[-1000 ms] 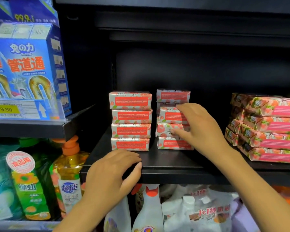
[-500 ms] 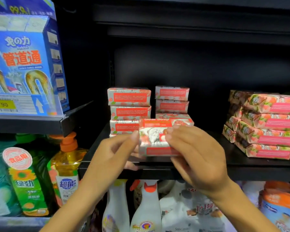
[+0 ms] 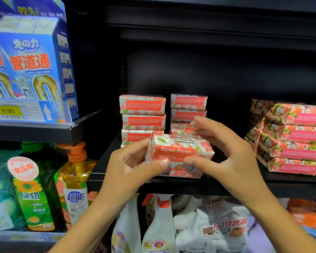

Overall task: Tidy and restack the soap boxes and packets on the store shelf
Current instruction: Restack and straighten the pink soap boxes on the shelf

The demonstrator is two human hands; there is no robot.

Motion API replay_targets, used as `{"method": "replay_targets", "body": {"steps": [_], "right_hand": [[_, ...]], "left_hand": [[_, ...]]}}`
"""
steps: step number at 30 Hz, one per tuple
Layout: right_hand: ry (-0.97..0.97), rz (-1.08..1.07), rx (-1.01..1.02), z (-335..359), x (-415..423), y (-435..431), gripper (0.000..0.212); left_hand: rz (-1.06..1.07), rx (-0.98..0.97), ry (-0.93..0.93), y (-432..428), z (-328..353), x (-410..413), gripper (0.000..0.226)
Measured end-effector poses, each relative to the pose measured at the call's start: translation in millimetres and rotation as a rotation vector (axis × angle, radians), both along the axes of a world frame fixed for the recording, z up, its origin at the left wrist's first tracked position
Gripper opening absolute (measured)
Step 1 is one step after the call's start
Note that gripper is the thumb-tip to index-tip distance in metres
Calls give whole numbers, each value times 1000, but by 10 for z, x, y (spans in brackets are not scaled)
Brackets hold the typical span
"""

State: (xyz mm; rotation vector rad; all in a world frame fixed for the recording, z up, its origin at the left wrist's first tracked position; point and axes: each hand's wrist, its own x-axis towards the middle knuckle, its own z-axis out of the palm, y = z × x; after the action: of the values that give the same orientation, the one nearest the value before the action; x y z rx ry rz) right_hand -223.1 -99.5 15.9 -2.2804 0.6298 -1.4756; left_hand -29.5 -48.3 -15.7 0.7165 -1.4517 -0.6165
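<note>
Pinched the soap box (image 3: 179, 152) by its left end with the fingers (image 3: 135, 148) of the left hand (image 3: 130, 170) curled behind and the thumb pressed on the printed front. Set the right hand (image 3: 233, 161) at the other end, thumb on the lower front, other fingers spread and blurred above the far top edge; could not tell whether those touched the box. Held the box tilted, printed face turned up and outward, clear of the shelf (image 3: 171, 185) and just in front of the two box stacks. Found the left stack (image 3: 142, 114) square, with three boxes showing and its foot hidden behind the held box. Found the right stack (image 3: 188, 106) with two flat boxes on top and one beneath lying skewed, partly hidden. Saw the packets (image 3: 290, 136) well apart to the right, piled in a slanting heap with stepped edges. Judged the task midway at best: one box in hand to be placed, right stack to be squared, packets seemingly untouched.
</note>
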Motion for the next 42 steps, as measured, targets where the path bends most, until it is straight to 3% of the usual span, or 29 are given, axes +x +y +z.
{"method": "replay_targets", "body": {"steps": [2,5,9,15,18,22,26,28,31,36,39,42], "right_hand": [[93,9,-13,25,-5,31,57],[201,-124,-261,18,27,70,46],[194,-239,-571,-61,83,83,24],[208,-228,-704,-122,114,46,28],[215,-167,-561,-72,95,52,43],[85,-77,-97,-19,24,41,75],[52,168,337,-28,13,-17,75],[60,267,427,-8,11,-36,67],[28,181,351,31,36,13,57],[-62,-66,49,-59,140,106,51],[-20,-100,-167,-118,201,88,41],[45,-71,-302,-194,266,35,45]], "left_hand": [[-18,-9,2,5,15,4,40],[16,-17,-9,2,33,25,50],[68,53,-16,13,67,10,64],[58,69,-37,10,48,-30,59],[149,-9,-86,11,15,15,61],[230,-74,-236,43,3,91,64],[256,-146,-394,65,3,83,67],[288,-179,-440,65,4,60,65],[329,-157,-445,41,-10,49,64],[256,127,-340,41,-11,141,89],[141,227,-277,26,53,121,72],[71,229,-150,19,87,77,47]]}}
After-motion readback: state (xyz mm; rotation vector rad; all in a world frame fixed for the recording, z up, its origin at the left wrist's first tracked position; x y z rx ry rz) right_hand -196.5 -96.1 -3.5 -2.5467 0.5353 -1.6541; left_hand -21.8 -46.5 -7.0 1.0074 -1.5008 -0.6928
